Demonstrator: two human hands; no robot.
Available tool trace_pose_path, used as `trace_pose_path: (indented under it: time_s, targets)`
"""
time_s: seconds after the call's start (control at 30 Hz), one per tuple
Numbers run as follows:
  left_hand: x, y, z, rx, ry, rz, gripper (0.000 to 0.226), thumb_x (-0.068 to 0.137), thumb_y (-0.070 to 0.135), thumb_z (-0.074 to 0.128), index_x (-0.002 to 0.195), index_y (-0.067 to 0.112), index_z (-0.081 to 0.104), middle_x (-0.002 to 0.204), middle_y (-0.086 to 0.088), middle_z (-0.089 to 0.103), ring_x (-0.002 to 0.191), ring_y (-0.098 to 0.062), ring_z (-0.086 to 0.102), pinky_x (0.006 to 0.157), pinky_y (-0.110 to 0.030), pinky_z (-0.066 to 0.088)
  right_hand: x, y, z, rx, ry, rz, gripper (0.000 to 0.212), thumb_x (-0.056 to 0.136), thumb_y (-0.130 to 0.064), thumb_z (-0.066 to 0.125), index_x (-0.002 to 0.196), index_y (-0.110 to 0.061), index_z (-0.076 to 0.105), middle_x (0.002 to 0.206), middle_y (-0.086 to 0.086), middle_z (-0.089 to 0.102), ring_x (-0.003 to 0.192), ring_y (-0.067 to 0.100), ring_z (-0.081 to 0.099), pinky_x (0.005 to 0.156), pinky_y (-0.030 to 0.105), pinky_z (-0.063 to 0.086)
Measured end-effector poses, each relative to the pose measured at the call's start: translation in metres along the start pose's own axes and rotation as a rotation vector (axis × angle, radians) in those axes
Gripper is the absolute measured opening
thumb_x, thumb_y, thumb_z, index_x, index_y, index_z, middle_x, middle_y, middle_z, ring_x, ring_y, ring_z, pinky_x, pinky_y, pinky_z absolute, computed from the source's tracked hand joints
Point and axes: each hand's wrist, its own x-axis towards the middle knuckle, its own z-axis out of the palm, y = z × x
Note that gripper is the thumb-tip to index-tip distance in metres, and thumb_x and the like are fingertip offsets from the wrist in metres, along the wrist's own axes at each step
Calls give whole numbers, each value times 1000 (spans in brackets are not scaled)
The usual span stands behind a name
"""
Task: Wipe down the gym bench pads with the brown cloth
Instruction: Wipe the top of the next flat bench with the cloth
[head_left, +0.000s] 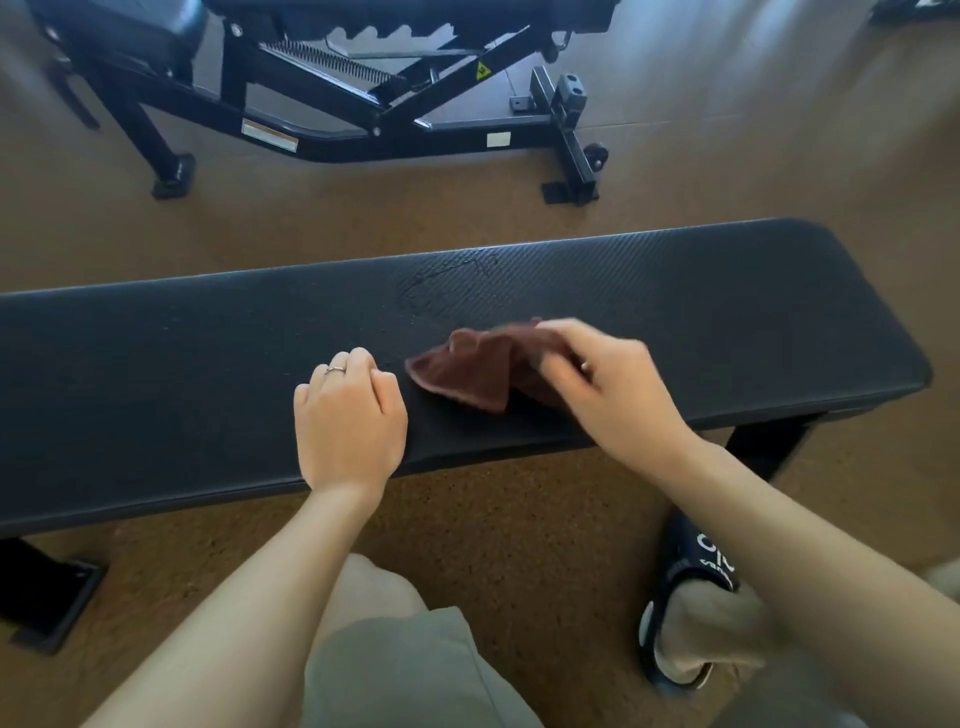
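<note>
A long black flat bench pad (208, 353) runs across the view in front of me. The brown cloth (467, 369) lies crumpled on its near half, right of the middle. My right hand (602, 384) grips the cloth's right side, fingers pinched on the fabric, slightly blurred. My left hand (348, 415) rests on the pad's near edge just left of the cloth, fingers curled under, a ring on one finger, holding nothing. A faint wet smear (452, 286) shows on the pad beyond the cloth.
A black adjustable bench frame (395, 119) with a spring and wheels stands on the brown floor beyond the flat bench. The flat bench's leg foot (57, 603) is at lower left. My knee and a black slipper (691, 597) are below the pad.
</note>
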Motion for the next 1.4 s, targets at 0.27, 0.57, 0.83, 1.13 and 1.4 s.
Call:
trace_pose_path:
  time_s: [0.27,0.57,0.83,1.13,1.4]
  targets:
    - [0,0,1,8,12,0,27,98,23,29,77,16,46,72,1,50,68,-22,46,69,-40,37,43,21,-18,-325,16,504,58,101,-35,63,151,-12,43,135,7,59,121,26,59,99,47,50]
    - [-1,0,2,-30,14,-23,27,100,24,31,80,18,48,73,1,51,66,-20,47,68,-41,41,34,-20,86,-618,-233,273,69,101,-73,22,163,-46,11,174,14,4,160,41,-1,127,64,5]
    - [-1,-1,3,-71,31,-22,26,100,19,32,77,19,45,69,1,47,62,-20,44,68,-41,39,92,-16,116,-594,-220,-11,49,103,-56,43,148,-38,53,167,11,34,157,37,22,127,61,17]
    - [-1,1,3,-39,15,-37,25,98,20,31,77,18,46,70,2,48,65,-21,44,69,-40,37,-26,4,59,-535,-169,76,47,103,-51,41,144,-35,56,162,3,44,155,30,31,127,52,24]
    - [-1,4,3,-64,38,-39,27,100,19,32,78,18,47,69,1,46,63,-21,44,68,-42,39,130,-15,119,-647,-324,-108,63,100,-70,35,157,-43,39,172,9,23,159,37,13,128,59,8]
